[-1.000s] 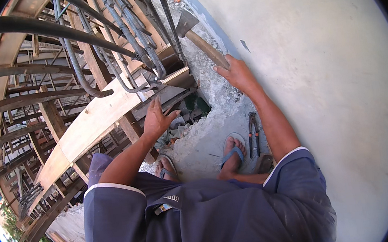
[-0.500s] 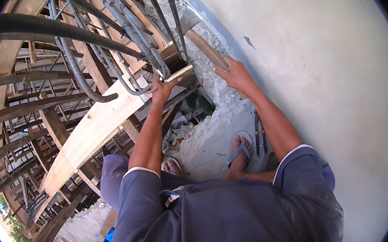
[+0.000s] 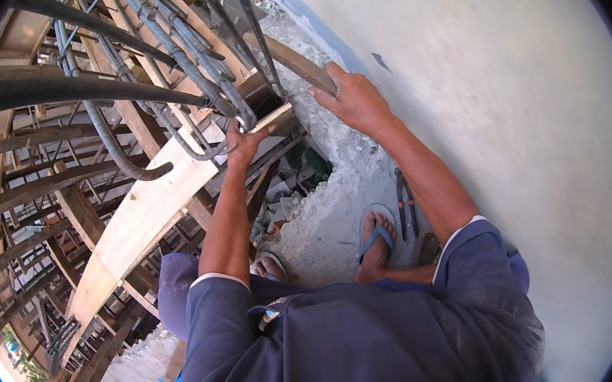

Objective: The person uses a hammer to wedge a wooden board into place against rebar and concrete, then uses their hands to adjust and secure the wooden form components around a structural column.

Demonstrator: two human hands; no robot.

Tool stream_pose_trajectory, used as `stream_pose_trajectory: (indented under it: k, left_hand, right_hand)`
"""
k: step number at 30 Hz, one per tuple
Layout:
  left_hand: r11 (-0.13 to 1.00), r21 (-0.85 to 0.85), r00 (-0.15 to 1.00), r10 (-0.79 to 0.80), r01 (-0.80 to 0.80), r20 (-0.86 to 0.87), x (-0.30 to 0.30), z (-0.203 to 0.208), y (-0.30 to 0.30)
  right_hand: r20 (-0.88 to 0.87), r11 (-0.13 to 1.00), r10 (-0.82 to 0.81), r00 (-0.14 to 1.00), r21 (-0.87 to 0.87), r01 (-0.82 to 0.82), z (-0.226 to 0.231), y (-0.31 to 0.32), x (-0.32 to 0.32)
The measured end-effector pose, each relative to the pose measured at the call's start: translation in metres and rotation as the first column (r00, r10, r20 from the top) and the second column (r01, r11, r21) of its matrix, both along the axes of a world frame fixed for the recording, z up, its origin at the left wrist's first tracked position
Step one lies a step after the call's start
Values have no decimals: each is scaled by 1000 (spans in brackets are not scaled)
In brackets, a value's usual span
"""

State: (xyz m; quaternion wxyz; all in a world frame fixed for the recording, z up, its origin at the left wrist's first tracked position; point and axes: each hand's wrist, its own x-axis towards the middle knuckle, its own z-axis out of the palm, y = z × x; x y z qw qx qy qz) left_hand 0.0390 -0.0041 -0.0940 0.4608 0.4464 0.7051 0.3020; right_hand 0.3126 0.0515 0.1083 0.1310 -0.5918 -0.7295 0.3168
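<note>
My right hand (image 3: 358,100) is closed round the lower part of the wooden handle of a hatchet (image 3: 301,63). The hatchet slants up to the left, its grey metal head partly behind upright steel bars. My left hand (image 3: 243,145) grips the end of a small plywood board (image 3: 274,119), thumb lying along the board's edge and the other fingers partly hidden. That board stands across the end of a wooden trough-like form, just below the hooked ends of the rebar (image 3: 246,115).
Bent rebar (image 3: 147,172) juts out at the left over a long plywood panel (image 3: 144,200) and timber framing. A pale wall (image 3: 505,95) rises close on the right. Long-handled cutters (image 3: 405,199) lie by my sandalled foot (image 3: 376,236). Rough concrete breaks off at a rubble-filled gap (image 3: 284,193).
The hatchet has swung up and left, its head passing behind the upright bars, and my right hand has shifted slightly up and left. My left hand stays on the plywood board.
</note>
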Motion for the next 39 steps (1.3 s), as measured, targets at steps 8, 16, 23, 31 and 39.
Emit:
stream_pose_trajectory:
  k: [8,16,23,31,39]
  left_hand:
    - [999,-6,999,-40,40,-14,-7,-16,2]
    - [998,-6,998,-66,66,-8,-1,-15,4]
    - [999,0,999,-40,40,-3,-6,-12,0]
    - [997,27,997,-67,68,-29,1,9,2]
    - [999,5,994,-37,38,-107,8,29,7]
  right_hand:
    - [62,1000,8,998,-19,-7,-8,14,24]
    - [142,997,72,987,-10,-71,-17,8,20]
    - [60,1000,-10,998,-10,10,4,14,15]
    - [204,995,103,974,-31,-99,-19,14,23]
    - [210,991,131,969,-5,-133,-26,14,19]
